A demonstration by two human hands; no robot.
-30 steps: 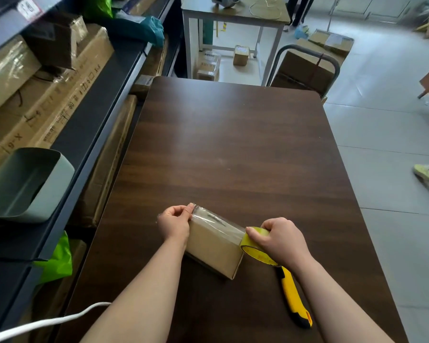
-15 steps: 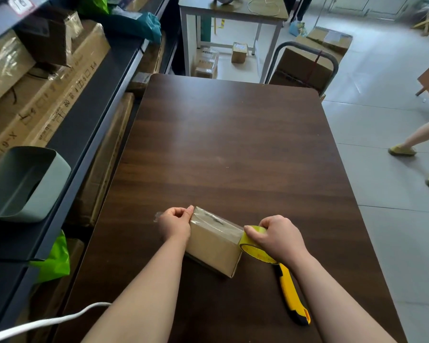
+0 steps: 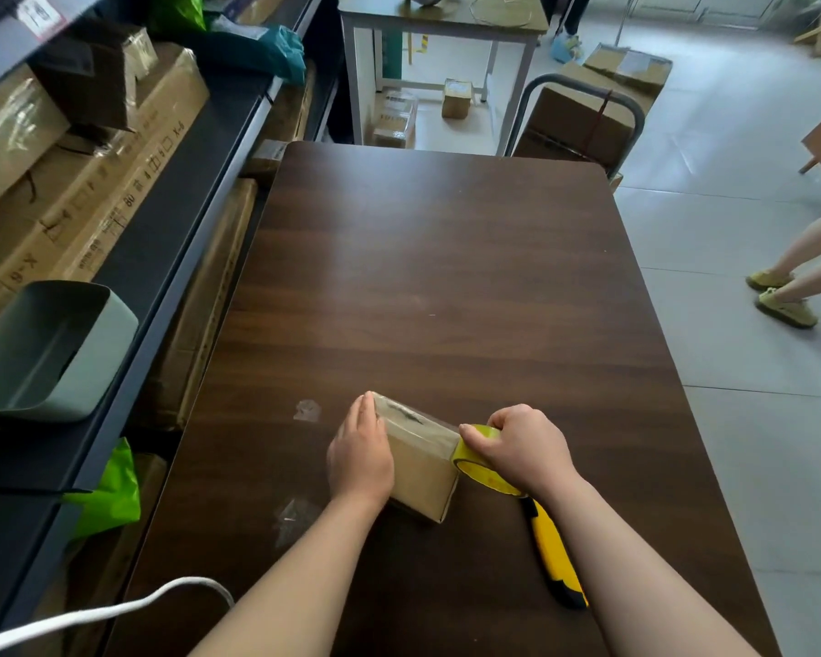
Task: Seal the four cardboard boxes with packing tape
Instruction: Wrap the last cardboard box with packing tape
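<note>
- Tape end, pinched a moment earlier, was now pressed under the flat left hand (image 3: 361, 459) against the left side of the small cardboard box (image 3: 420, 471), near the front of the dark table (image 3: 446, 277).
- Right hand (image 3: 524, 448) gripped the yellow tape roll (image 3: 482, 471) at the box's right edge; cutting likely followed.

Two bare forearms from bottom edge of frame; bare left hand (image 3: 361, 459) and right hand (image 3: 524, 450), lower centre.
</note>
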